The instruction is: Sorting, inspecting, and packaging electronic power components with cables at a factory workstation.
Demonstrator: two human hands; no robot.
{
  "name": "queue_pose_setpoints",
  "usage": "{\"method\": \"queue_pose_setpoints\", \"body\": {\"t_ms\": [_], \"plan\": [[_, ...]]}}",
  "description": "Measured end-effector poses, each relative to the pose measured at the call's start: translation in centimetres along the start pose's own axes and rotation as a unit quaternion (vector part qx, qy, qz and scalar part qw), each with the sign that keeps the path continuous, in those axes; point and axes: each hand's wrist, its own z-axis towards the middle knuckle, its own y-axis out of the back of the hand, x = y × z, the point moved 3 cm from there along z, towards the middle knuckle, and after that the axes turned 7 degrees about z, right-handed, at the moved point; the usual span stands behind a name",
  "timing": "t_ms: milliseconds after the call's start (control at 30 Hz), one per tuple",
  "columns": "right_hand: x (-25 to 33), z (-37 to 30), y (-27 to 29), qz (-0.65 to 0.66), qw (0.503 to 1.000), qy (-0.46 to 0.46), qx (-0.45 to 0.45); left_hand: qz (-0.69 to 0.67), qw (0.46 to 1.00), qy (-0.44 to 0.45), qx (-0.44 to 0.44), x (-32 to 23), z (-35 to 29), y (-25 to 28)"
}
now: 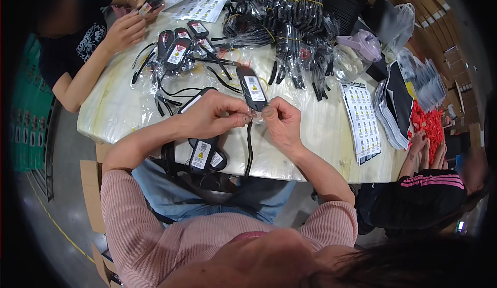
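Observation:
A black, long rounded device [251, 87] with a white label and a yellow warning triangle lies in front of me, its cord end toward me. My left hand [217, 114] pinches thumb and finger together at that near end; what is between the fingertips is too small to make out. Opposite it, my right hand [282, 125] closes its fingertips at the device's near right corner. A black cord [249, 151] hangs from between the hands toward the table edge. Similar labelled devices [201, 154] lie below my left wrist, and another is partly hidden behind the left hand.
Bagged devices [177, 55] with cords lie at far left, beside a co-worker's hands [127, 32] holding one. Bundled black cords [290, 29] are piled at the back. Label sheets [361, 117], a lilac-lidded container [366, 45] and red pieces [427, 125] sit at right, near another person's hands.

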Motion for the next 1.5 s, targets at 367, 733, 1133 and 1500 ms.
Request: {"method": "queue_pose_setpoints", "body": {"t_ms": [367, 733, 1133, 1500], "plan": [[0.7, 0.2, -1.7, -0.133, 0.982, 0.017, 0.134, -0.197, 0.926, 0.011, -0.321, 1.5, -0.2, 11.8], [2.8, -1.9, -5.7, -0.323, 0.866, 0.193, 0.329, -0.060, 0.914, 0.044, -0.400, 5.4, -0.7, 14.2], [2.2, -2.2, -6.4, -0.363, 0.838, 0.193, 0.359, 0.139, 0.831, -0.042, -0.537, 4.0, -1.4, 14.9], [1.2, -1.4, -5.0, -0.398, 0.845, 0.183, 0.306, 0.330, 0.926, -0.104, -0.151, 2.6, 0.8, 6.7]]}}
